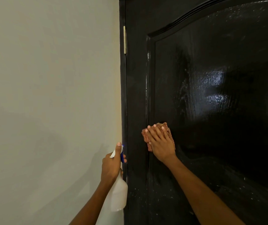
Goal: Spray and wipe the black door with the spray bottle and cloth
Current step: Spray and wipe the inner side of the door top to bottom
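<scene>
Right hand (160, 143) fingers flat, pressing cloth (169, 133) on door (211, 78); left hand (112, 166) grips bottle (118, 195) by wall (49, 95), below hinge (124, 40).

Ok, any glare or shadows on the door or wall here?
Head view: bright glare patches on the glossy black door right of the cloth; soft shadows of the arm and spray bottle on the wall; wide-angle bowing at the frame edges.
</scene>
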`<state>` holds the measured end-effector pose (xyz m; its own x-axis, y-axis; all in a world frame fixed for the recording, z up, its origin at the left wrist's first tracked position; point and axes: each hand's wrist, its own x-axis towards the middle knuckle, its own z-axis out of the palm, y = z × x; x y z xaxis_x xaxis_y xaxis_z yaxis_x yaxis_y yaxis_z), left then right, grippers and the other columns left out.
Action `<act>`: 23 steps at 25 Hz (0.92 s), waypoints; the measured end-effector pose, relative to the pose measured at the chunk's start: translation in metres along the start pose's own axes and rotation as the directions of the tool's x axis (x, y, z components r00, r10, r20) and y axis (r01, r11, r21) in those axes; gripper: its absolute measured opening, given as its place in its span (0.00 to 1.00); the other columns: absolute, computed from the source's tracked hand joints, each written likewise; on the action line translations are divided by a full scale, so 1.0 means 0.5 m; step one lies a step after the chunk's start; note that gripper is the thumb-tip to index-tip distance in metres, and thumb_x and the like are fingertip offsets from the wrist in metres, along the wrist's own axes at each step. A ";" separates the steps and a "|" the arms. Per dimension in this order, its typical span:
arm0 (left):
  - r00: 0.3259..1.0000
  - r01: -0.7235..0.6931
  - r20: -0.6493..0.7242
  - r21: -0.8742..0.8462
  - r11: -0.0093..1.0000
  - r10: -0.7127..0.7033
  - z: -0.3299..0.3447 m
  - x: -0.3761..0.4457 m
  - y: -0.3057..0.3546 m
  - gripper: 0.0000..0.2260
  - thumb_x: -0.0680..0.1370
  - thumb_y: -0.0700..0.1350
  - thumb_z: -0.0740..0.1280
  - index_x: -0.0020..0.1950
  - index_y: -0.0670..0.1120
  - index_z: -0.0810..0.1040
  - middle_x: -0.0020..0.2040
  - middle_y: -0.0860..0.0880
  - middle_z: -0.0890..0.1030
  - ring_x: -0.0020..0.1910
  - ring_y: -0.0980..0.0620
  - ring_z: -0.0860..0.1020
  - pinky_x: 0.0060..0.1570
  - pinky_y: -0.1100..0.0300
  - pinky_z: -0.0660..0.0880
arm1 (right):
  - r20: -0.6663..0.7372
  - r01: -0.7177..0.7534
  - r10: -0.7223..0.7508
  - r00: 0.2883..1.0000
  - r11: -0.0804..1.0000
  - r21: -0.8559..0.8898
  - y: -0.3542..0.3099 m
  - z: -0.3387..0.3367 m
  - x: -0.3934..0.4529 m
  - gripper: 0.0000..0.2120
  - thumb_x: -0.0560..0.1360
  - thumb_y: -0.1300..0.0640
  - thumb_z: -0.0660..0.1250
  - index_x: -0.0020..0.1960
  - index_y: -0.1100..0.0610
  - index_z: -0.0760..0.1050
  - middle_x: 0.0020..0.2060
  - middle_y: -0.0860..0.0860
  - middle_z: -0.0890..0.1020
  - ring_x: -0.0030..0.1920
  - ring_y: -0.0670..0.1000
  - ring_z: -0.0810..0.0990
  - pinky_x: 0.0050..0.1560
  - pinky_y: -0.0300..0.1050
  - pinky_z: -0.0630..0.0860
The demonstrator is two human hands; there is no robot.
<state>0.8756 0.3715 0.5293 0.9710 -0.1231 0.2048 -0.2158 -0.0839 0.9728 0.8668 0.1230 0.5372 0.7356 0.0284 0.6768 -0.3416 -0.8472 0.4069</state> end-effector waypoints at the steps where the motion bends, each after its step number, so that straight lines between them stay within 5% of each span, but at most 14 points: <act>1: 1.000 0.014 -0.011 0.001 1.000 -0.014 -0.002 -0.001 -0.012 0.35 0.74 0.68 0.51 0.43 0.39 0.82 0.38 0.45 0.83 0.38 0.48 0.81 0.47 0.54 0.78 | -0.016 -0.050 0.051 0.999 0.998 0.033 -0.005 -0.009 0.027 0.37 0.82 0.48 0.60 0.84 0.54 0.44 0.83 0.54 0.44 0.81 0.57 0.37 0.76 0.58 0.25; 7: 0.995 0.084 -0.046 -0.018 0.996 -0.085 -0.010 0.016 -0.105 0.37 0.71 0.68 0.51 0.43 0.37 0.83 0.38 0.43 0.83 0.36 0.48 0.80 0.43 0.54 0.77 | -0.018 -0.013 0.016 1.000 0.987 0.158 -0.122 0.071 0.119 0.42 0.83 0.47 0.61 0.83 0.54 0.35 0.81 0.55 0.34 0.80 0.58 0.31 0.76 0.58 0.26; 11: 0.990 0.138 -0.027 0.015 0.990 -0.138 -0.015 0.050 -0.158 0.36 0.72 0.68 0.51 0.41 0.38 0.83 0.37 0.43 0.83 0.32 0.47 0.79 0.36 0.57 0.79 | -0.035 0.027 -0.022 0.999 0.990 0.140 -0.220 0.161 0.116 0.37 0.86 0.49 0.53 0.81 0.58 0.30 0.80 0.58 0.32 0.80 0.61 0.30 0.75 0.59 0.26; 14: 0.991 0.131 -0.028 0.054 0.990 -0.130 -0.025 0.077 -0.187 0.36 0.73 0.70 0.51 0.40 0.41 0.84 0.38 0.46 0.84 0.35 0.43 0.80 0.45 0.49 0.81 | 0.044 0.094 -0.098 0.994 0.992 0.089 -0.278 0.229 0.088 0.36 0.87 0.50 0.50 0.80 0.61 0.29 0.80 0.61 0.31 0.79 0.64 0.30 0.72 0.62 0.25; 16: 0.991 0.132 -0.030 0.071 0.989 -0.131 -0.034 0.087 -0.207 0.37 0.72 0.72 0.51 0.40 0.42 0.84 0.39 0.46 0.84 0.37 0.42 0.81 0.48 0.46 0.81 | 0.135 0.157 -0.184 0.974 0.970 0.185 -0.294 0.283 0.030 0.38 0.86 0.49 0.54 0.81 0.60 0.31 0.81 0.61 0.36 0.79 0.64 0.32 0.74 0.61 0.28; 20: 0.988 0.154 0.014 0.094 0.984 -0.156 -0.037 0.089 -0.229 0.37 0.71 0.73 0.52 0.42 0.42 0.84 0.39 0.46 0.84 0.36 0.43 0.80 0.50 0.43 0.81 | 0.342 0.313 -0.455 0.822 0.863 0.397 -0.321 0.386 -0.129 0.61 0.69 0.44 0.78 0.81 0.64 0.38 0.79 0.55 0.64 0.79 0.61 0.60 0.80 0.61 0.40; 22: 0.990 0.136 0.031 0.092 0.986 -0.139 -0.040 0.090 -0.228 0.38 0.70 0.75 0.51 0.42 0.42 0.84 0.39 0.46 0.84 0.35 0.44 0.80 0.50 0.43 0.81 | 0.433 0.360 -0.447 0.783 0.893 0.270 -0.324 0.383 -0.137 0.57 0.70 0.48 0.78 0.81 0.59 0.39 0.81 0.56 0.59 0.80 0.62 0.53 0.80 0.62 0.38; 23: 0.990 0.127 0.049 0.096 0.987 -0.132 -0.042 0.093 -0.230 0.40 0.69 0.76 0.51 0.42 0.42 0.84 0.39 0.45 0.84 0.35 0.44 0.80 0.49 0.43 0.81 | 0.401 0.379 -0.410 0.819 0.912 0.158 -0.325 0.364 -0.130 0.53 0.75 0.51 0.74 0.81 0.57 0.36 0.83 0.56 0.53 0.80 0.62 0.46 0.79 0.62 0.35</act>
<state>0.9475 0.3963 0.4294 0.9849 -0.1590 0.0689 -0.0995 -0.1931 0.9761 0.9810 0.1624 0.3154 0.9773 0.1577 0.1413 0.0597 -0.8455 0.5306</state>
